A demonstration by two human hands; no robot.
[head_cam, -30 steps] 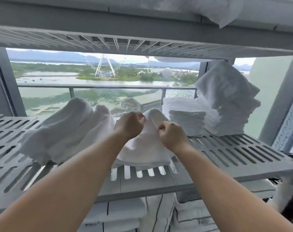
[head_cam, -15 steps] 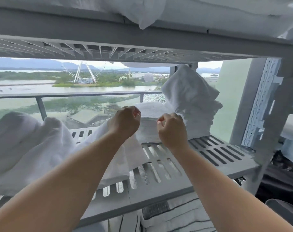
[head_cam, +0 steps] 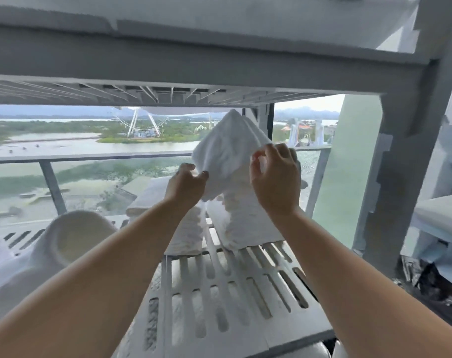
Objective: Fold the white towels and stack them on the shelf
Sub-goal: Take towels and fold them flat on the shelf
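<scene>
Here, both bare forearms are reaching forward and upward from the lower edge of the view, converging over the slotted shelf (head_cam: 232,293). The left hand (head_cam: 187,186) is turning its back toward the camera, wrist bent slightly up, with its fingers curling and its thumb pressing the lower left edge of the towel (head_cam: 227,148), so that it is pinching the cloth there. The right hand (head_cam: 274,177) is standing higher, also back to the camera, its fingers curling forward and nipping the towel's right corner between the fingertips and thumb. The towel is hanging in the air between the two hands, folded and tilted, its upper corner rising close to the upper shelf (head_cam: 193,55). It is hovering directly above the stack (head_cam: 245,223) of folded towels, which is sitting toward the back right of the shelf; whether cloth and stack are touching cannot be told. A short stack (head_cam: 186,233) is lying just beside it on the left, partly behind the left forearm. A loose pile (head_cam: 72,236) of white cloth is resting at the shelf's left end. A railing (head_cam: 90,157) is running behind the shelf.
</scene>
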